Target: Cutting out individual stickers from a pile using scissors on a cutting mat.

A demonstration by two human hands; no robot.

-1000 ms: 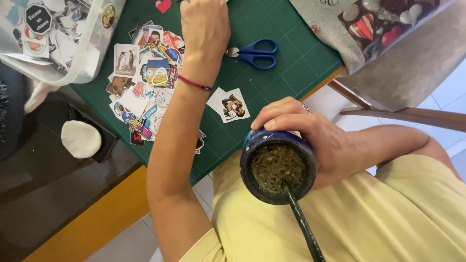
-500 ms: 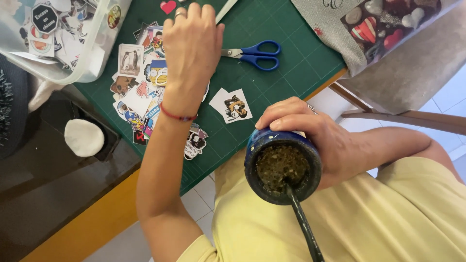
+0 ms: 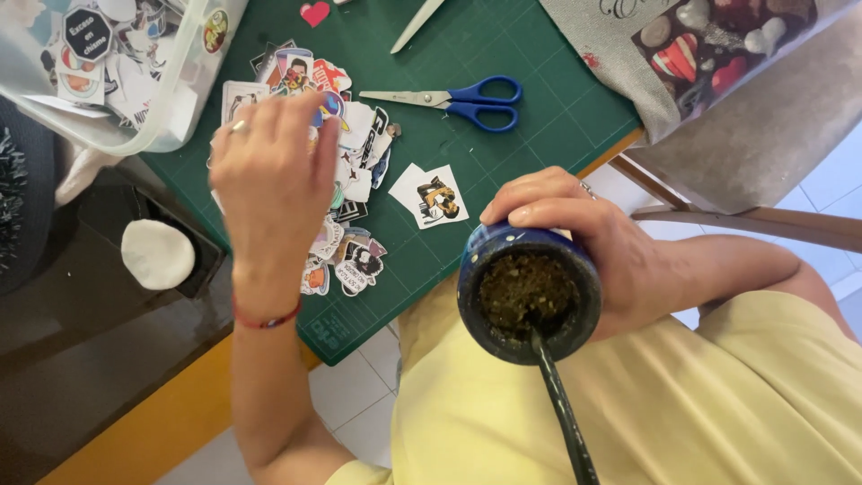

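Closest to me, my right hand (image 3: 602, 260) stayed clamped around the dark blue cup (image 3: 530, 292) of herbs with its straw (image 3: 561, 409). Beyond the cup, my left hand (image 3: 274, 189) hovered with fingers loosely spread over the cut-out stickers (image 3: 350, 180) on the green mat (image 3: 539, 108); blue scissors (image 3: 467, 97) lay farther off.

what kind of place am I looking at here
Likely a home craft table: a green cutting mat with blue-handled scissors and a pile of cut-out stickers, and tiled floor below.
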